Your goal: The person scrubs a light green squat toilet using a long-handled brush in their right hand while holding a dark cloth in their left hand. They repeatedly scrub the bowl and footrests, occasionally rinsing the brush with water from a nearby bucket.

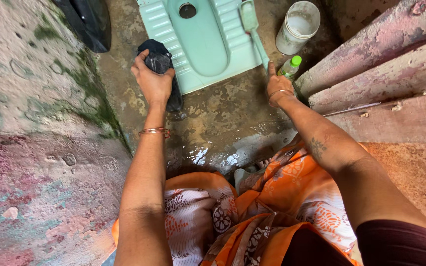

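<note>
The left hand (153,81) is clamped on a dark cloth (161,61), its fingers curled over the top of the bundle, which is pressed against the left edge of the pale green squat toilet pan (208,49); part of the cloth hangs below the hand onto the wet concrete floor (223,123). The right hand (277,86) has its grip closed around the lower end of a pale green brush (252,27), whose handle runs up from the fingers along the pan's right footrest, with the brush head lying well above the hand near the top of the pan. Just beside the right hand, on its outer side, stands a small clear bottle with a green cap (290,67), and above that a white plastic bucket (299,27). Both wrists carry thin bangles. A stained wall (40,98) rises on the left, worn reddish steps (385,64) on the right, and orange patterned fabric (272,207) covers the person's knees below.
</note>
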